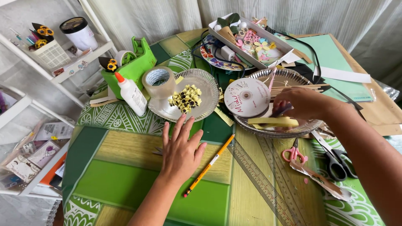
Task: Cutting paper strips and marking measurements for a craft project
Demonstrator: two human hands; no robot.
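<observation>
My left hand (181, 147) lies flat and open on the green and yellow tablecloth (125, 175), fingers spread, just in front of a silver plate (205, 83) holding a heap of small yellow and black paper pieces (186, 98). A yellow pencil (209, 165) lies right beside this hand. My right hand (302, 103) reaches into a second silver plate (289, 133) and pinches a dark thin object over a folded yellow paper strip (274, 121). A white ribbon spool (247, 97) leans in that plate.
A white glue bottle (131, 94), clear tape roll (158, 82) and green tape dispenser (134, 65) stand at the left. Clear rulers (264, 180), pink scissors (293, 154) and black scissors (337, 163) lie at the right. A tray of paper flowers (255, 42) is behind. White shelves (50, 62) stand left.
</observation>
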